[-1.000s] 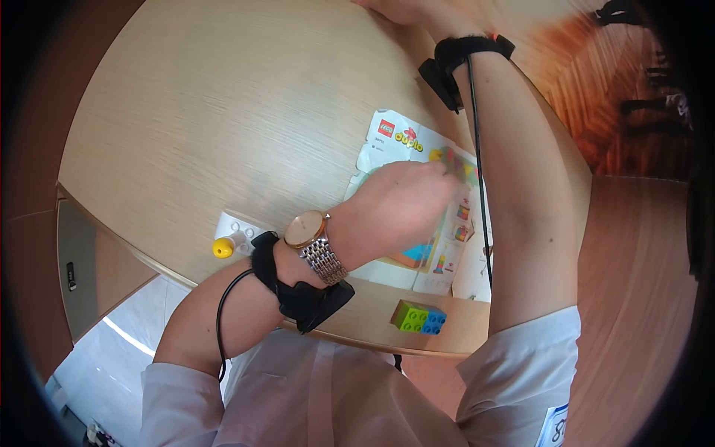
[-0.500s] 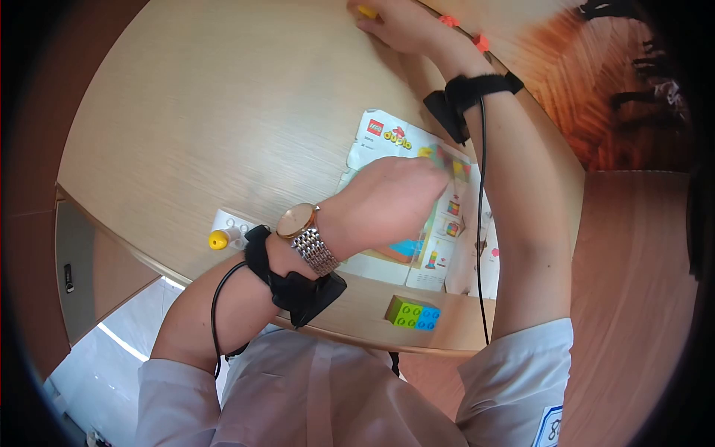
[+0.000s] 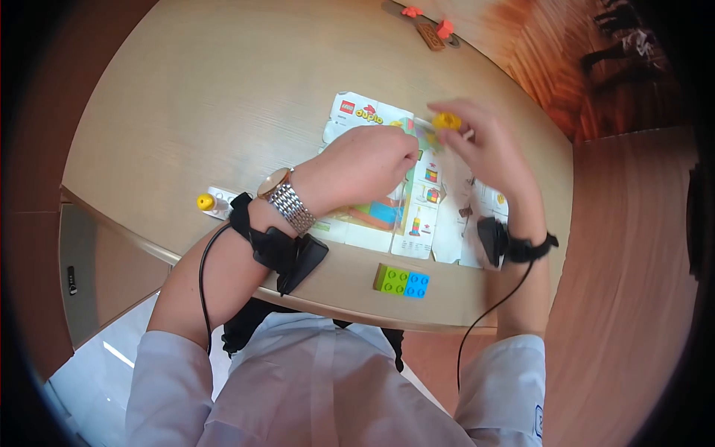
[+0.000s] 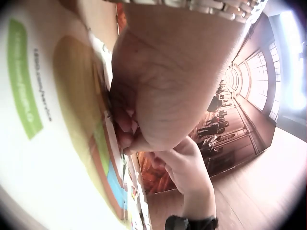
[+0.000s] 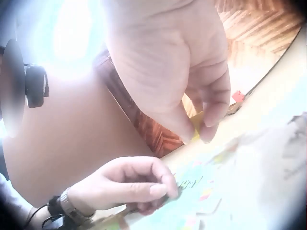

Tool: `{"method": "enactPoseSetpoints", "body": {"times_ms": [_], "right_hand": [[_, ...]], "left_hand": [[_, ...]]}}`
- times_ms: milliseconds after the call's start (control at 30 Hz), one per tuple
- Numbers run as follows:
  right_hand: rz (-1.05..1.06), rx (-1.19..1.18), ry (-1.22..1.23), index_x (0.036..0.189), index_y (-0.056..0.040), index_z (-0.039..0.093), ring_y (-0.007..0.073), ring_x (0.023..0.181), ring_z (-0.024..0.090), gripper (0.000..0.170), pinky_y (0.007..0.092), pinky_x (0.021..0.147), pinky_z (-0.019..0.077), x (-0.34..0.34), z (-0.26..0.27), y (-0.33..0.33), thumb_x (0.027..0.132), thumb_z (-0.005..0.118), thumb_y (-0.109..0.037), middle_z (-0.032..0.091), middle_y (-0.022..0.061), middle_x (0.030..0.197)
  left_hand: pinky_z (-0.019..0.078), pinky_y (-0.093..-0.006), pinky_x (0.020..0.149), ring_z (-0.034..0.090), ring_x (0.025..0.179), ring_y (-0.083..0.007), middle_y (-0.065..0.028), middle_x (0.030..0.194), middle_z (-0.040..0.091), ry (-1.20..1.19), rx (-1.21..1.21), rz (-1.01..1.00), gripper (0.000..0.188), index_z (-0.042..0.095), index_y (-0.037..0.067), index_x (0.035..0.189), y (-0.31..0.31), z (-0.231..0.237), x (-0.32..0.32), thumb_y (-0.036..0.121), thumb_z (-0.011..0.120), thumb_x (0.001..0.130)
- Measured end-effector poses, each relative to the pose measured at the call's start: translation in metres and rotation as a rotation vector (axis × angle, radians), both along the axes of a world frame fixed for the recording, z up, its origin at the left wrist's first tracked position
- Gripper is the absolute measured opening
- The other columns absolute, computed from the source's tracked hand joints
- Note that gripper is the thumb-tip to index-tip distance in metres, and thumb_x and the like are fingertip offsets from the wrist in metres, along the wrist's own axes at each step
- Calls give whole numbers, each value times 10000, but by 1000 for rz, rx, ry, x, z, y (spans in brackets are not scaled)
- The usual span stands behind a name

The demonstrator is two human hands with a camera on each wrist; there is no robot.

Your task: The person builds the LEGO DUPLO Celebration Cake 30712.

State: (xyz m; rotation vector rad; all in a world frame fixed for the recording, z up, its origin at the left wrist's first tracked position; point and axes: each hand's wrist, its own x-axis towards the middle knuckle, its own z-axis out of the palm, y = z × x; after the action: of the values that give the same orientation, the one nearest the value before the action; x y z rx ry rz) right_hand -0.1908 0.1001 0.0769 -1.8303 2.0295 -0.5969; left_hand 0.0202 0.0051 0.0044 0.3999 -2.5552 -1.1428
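A yellow piece [image 3: 447, 121] is pinched between the thumb and fingers of my right hand [image 3: 488, 141], above the right part of the printed LEGO Duplo leaflet [image 3: 350, 112]. In the right wrist view, only a bit of the yellow piece [image 5: 196, 125] shows between the fingertips. My left hand [image 3: 361, 167] lies over the middle of the leaflet with its fingers curled in. The left wrist view shows those curled fingers [image 4: 124, 127] against the paper, with nothing visible in them. The inside of that hand is partly hidden.
A green-and-blue brick block [image 3: 402, 281] sits near the table's front edge. Beside my left forearm is a white studded piece [image 3: 221, 203] with a yellow round-topped piece [image 3: 205, 202]. At the far edge lie a brown brick [image 3: 430, 37] and red pieces [image 3: 445, 28].
My right hand has come back from the far edge toward the leaflet, carrying the yellow piece. My left hand stays on the leaflet. The head view has shifted.
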Motion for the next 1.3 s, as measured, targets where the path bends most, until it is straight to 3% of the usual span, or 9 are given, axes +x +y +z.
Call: {"method": "enactPoseSetpoints", "body": {"times_ms": [167, 200, 333, 600, 967, 1033, 1067, 1133, 1300], "right_hand": [[-28, 10, -36, 1307, -29, 757, 281, 876, 721, 352, 376, 843, 600, 15, -7, 59, 955, 739, -24, 752, 166, 1189], [-45, 21, -37, 1304, -35, 760, 281, 902, 723, 351, 375, 872, 598, 16, -8, 65, 954, 740, -25, 747, 162, 1168], [-103, 44, -127, 1305, -41, 760, 276, 958, 724, 358, 371, 907, 592, 18, -14, 73, 948, 745, -24, 735, 141, 1147], [-88, 22, -161, 1348, -134, 769, 263, 1060, 717, 398, 380, 973, 578, 10, -36, 77, 953, 788, -91, 653, 92, 1340], [-83, -21, -163, 1407, -129, 743, 261, 1074, 699, 458, 374, 982, 574, 1, -39, 77, 955, 769, -57, 660, 95, 1289], [-93, -44, -140, 1418, -124, 736, 256, 1054, 696, 468, 371, 967, 578, 0, -39, 79, 956, 762, -48, 659, 96, 1280], [-121, -31, -176, 1427, -119, 730, 249, 1022, 695, 479, 366, 942, 581, 0, -37, 80, 955, 759, -43, 659, 97, 1271], [-142, -23, -209, 1436, -114, 724, 243, 990, 694, 490, 362, 918, 585, -2, -36, 81, 953, 757, -38, 659, 99, 1263], [-186, -2, -97, 1453, -78, 703, 231, 933, 696, 521, 362, 869, 589, -7, -28, 84, 937, 773, -45, 673, 110, 1194]], "left_hand": [[577, -441, 794, 728, 821, -325, -182, 1000, 746, -51, 32, 1, 187, 725, 4, 1084, 1, 7, -1, 165, 638, 1047], [590, -399, 727, 725, 746, -261, -147, 975, 748, -28, 19, -18, 186, 720, 1, 1093, 0, 4, -2, 159, 625, 1065], [603, -318, 658, 699, 761, -167, -89, 955, 740, -46, 116, -7, 200, 718, -1, 1116, 2, 5, -1, 170, 618, 1091], [553, -316, 726, 667, 794, -165, -91, 950, 742, -36, 59, -15, 183, 728, -3, 1105, 1, 5, -1, 164, 663, 1067], [549, -313, 721, 662, 790, -151, -84, 949, 745, -52, 49, -3, 189, 730, -3, 1106, 0, 2, 0, 174, 675, 1068], [577, -378, 752, 722, 808, -256, -137, 953, 767, -9, 41, -6, 199, 741, 8, 1070, 0, 1, -1, 196, 679, 1047], [577, -378, 752, 722, 808, -256, -137, 953, 767, -7, 40, -2, 199, 741, 8, 1070, 1, 1, 0, 196, 679, 1047], [565, -304, 748, 679, 815, -148, -85, 962, 751, -50, 111, -10, 179, 733, -9, 1110, 1, 4, 1, 156, 707, 1045], [571, -298, 744, 678, 811, -143, -84, 952, 743, 4, 127, -8, 168, 733, -13, 1112, 2, 10, 3, 134, 715, 1033]]}}
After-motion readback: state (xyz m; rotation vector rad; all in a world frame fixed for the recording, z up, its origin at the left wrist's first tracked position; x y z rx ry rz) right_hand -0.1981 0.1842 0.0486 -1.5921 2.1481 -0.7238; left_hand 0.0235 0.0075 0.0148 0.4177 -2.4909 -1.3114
